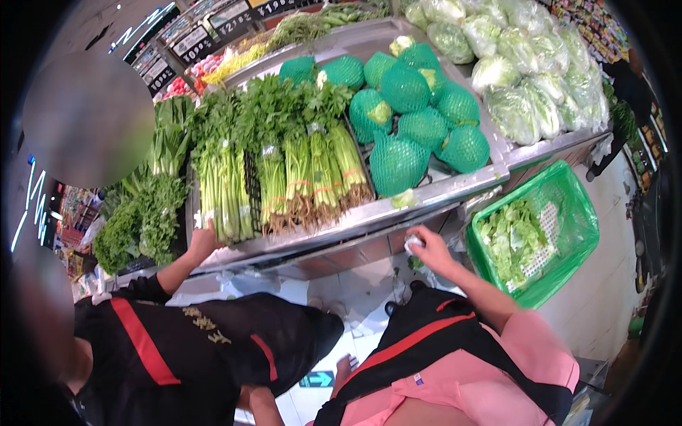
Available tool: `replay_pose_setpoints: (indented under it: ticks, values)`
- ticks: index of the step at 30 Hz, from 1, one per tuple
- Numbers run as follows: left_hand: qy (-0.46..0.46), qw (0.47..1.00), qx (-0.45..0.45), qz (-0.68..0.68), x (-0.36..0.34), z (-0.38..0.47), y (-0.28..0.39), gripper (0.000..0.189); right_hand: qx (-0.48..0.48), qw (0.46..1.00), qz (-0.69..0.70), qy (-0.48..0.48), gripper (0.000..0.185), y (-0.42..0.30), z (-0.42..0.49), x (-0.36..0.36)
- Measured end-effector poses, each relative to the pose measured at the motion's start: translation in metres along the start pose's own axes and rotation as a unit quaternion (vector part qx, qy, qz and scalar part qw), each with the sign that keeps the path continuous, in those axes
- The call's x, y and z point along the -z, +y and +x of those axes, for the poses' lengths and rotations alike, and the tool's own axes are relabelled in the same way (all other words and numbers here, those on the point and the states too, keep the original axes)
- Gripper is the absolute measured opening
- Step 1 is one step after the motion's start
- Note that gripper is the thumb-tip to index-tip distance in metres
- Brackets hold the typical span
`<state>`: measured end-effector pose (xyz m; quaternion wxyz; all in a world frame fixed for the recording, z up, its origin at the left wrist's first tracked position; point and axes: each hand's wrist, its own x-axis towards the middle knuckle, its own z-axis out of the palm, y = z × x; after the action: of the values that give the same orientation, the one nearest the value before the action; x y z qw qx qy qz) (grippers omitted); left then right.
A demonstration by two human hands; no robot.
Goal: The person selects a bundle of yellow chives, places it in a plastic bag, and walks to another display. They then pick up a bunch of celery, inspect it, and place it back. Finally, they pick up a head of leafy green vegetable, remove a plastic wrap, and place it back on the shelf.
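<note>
My right hand [430, 249] is closed round a small white object [413, 243], too unclear to name, just in front of the metal edge of the produce stand [447, 186]. Low beside my apron hangs my left hand [347, 366], its fingers somewhat apart and nothing visible in it. Bundled celery [325, 175] with roots and orange bands lies on the stand, next to cabbages in green foam nets [400, 162]. A loose pale leaf [405, 199] rests on the metal edge. To the right of my right hand, a green-lined basket [578, 234] holds torn lettuce leaves [511, 239].
A co-worker in a black apron [160, 346] stands close on my left, one hand [203, 240] at the base of the left celery bunch. Leafy greens [154, 223] lie beyond. Wrapped napa cabbages [533, 101] fill the right stand. Another person [626, 96] is at far right.
</note>
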<state>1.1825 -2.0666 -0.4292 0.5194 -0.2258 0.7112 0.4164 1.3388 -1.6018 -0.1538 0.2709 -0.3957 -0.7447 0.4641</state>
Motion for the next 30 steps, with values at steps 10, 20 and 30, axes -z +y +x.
replay_pose_setpoints:
  ticks: [10,20,30]
  values:
    - [-0.009,0.986,-0.102,-0.134,-0.065,-0.064,0.037,0.041,-0.021,0.958,-0.283,0.038,0.040,0.032,0.107,0.009]
    - [-0.029,0.999,-0.004,-0.021,-0.059,-0.022,-0.063,0.045,-0.049,0.950,0.298,-0.077,0.017,0.099,0.079,0.060]
    - [0.029,0.998,-0.031,0.048,-0.137,-0.061,0.008,0.038,-0.208,0.697,0.681,0.081,0.031,0.134,0.007,0.140]
